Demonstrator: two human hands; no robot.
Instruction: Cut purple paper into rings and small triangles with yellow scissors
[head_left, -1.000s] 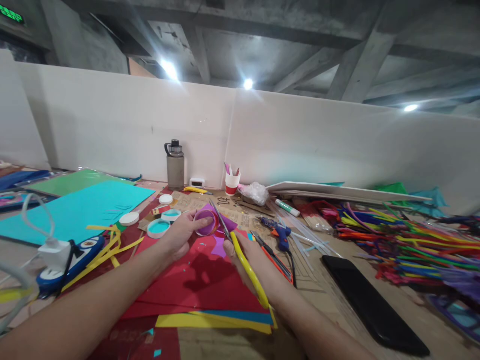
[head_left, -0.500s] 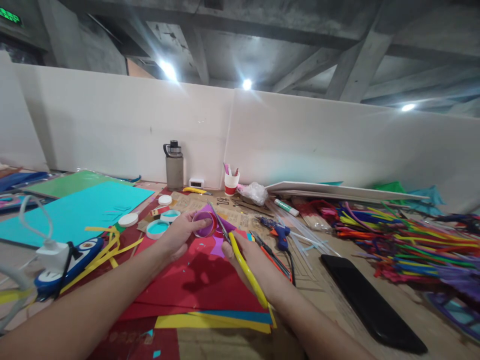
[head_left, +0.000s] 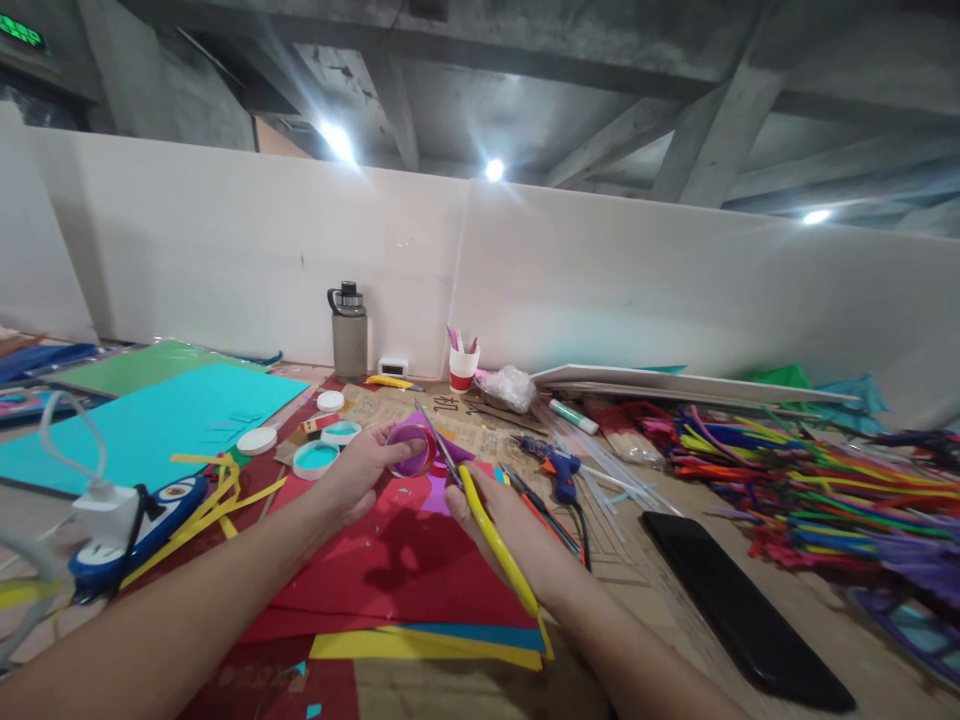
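My left hand [head_left: 358, 475] pinches a small round ring [head_left: 431, 452] with a reddish rim, together with purple paper [head_left: 454, 450] that sticks out to its right. In my right hand [head_left: 517, 520] are scissors with long yellow handles [head_left: 499, 553]. Their blades point up and away, lying against the purple paper beside the ring. Whether the blades are parted is hard to see. Below both hands lies red paper [head_left: 360, 580] with small scraps on it, and yellow and blue sheets show under its near edge.
Left are round white containers with turquoise inside [head_left: 316, 459], white lids [head_left: 256, 440], yellow strips [head_left: 229, 490] and a power strip [head_left: 139, 535]. Right are a blue glue gun [head_left: 564, 475], a black phone-like slab [head_left: 739, 605] and colourful pipe cleaners [head_left: 795, 470]. A bottle [head_left: 349, 340] stands behind.
Almost nothing differs. Both hands, the scissors and the purple paper stay in nearly the same place, with only a very slight shift.
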